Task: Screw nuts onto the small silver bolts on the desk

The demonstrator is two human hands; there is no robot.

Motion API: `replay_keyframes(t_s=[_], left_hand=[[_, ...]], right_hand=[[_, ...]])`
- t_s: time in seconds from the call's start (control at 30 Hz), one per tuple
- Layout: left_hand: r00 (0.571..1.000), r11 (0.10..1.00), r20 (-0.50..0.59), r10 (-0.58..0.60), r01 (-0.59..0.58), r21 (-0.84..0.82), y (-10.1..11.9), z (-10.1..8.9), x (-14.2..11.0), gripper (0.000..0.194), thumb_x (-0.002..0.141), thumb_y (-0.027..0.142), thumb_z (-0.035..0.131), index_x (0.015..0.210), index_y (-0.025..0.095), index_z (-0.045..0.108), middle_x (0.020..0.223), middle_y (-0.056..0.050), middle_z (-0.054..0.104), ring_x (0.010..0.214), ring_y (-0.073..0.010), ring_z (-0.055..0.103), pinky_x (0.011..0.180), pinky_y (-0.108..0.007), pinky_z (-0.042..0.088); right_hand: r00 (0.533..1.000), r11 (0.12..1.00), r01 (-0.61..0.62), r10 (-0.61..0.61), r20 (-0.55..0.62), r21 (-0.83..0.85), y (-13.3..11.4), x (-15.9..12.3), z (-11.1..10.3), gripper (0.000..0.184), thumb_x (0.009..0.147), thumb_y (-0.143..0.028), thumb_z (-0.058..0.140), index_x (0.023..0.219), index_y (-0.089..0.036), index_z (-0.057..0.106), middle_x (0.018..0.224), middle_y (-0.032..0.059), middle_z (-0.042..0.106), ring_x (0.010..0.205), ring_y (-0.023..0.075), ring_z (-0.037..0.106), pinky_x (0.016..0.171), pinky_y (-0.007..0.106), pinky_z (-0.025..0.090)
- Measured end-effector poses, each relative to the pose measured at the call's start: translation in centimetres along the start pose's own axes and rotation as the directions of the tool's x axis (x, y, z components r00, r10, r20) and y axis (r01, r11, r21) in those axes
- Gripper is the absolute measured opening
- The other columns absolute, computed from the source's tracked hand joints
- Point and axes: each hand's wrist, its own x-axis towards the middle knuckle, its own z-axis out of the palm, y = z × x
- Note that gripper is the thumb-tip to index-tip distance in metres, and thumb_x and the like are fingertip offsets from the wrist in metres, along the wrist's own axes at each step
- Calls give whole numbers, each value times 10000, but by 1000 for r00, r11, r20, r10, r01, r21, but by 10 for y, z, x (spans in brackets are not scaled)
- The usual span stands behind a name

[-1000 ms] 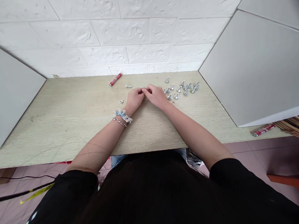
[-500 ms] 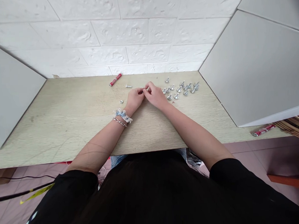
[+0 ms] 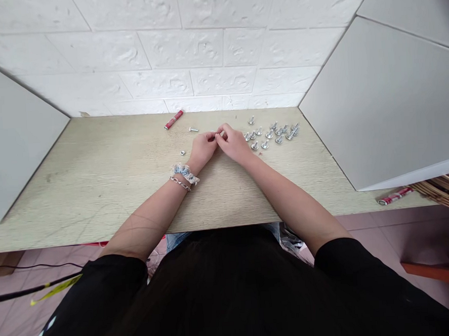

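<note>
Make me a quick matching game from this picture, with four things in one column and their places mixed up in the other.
Things:
1. Left hand
2. Nut
3. Group of bolts
4. Scrunchie

Places:
A. On the table, to the right of the right hand
B. Around the left wrist
C. Fingertips close against the right hand's
D. On the table, to the left of the left hand

Pairs: 1-C, 2-D, 3-A, 4-B

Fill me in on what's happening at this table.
The person's left hand and right hand meet with fingers pinched together over the table; whatever they may hold is too hidden to make out. A single bolt and a small nut lie left of the hands, and a scattered group of bolts sits to the right.
</note>
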Motion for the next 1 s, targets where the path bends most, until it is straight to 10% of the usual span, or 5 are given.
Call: replay_keyframes(t_s=[1.0], left_hand=[[1000, 998, -8, 14, -14, 57, -1, 1, 1, 206, 781, 213, 479, 656, 142, 626, 671, -19, 631, 675, -142, 505, 651, -264, 387]], right_hand=[[1000, 997, -6, 5, -15, -72, 0, 2, 0, 292, 901, -388, 433, 662, -221, 448, 662, 8, 554, 650, 164, 477, 630, 286, 335]])
